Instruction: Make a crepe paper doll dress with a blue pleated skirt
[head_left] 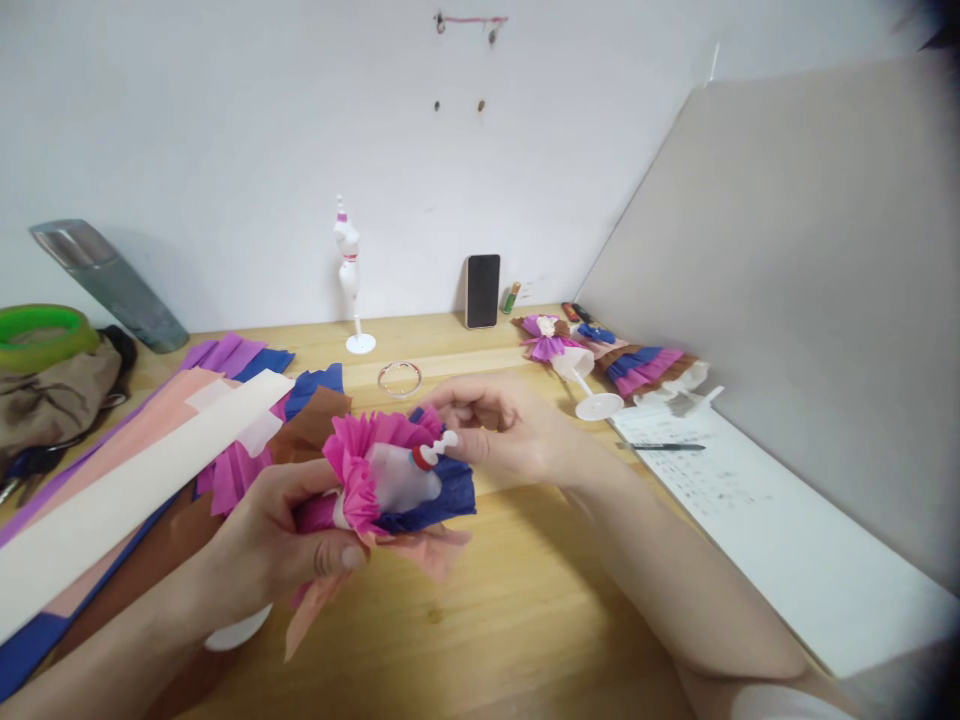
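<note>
My left hand (289,530) is wrapped round the waist of a small white dress-form mannequin (405,480), which lies tilted with its neck pointing up and right. Ruffled pink crepe paper (352,460) circles its middle, and dark blue crepe paper (442,495) lies along its side. Peach crepe paper (431,550) hangs below. A red band (424,457) rings the neck. My right hand (502,425) is closed at the far edge of the paper, beside the neck knob; its fingertips are partly hidden behind the mannequin. The mannequin's white round base (240,630) shows under my left wrist.
Crepe paper strips (150,470) are piled at left, near a green tape roll (41,335) and a spray can (112,280). A bare mannequin (349,270), a phone (482,290) and a ring (400,379) stand behind. A dressed mannequin (598,404) lies at right beside written paper (735,510) with a pen (667,447).
</note>
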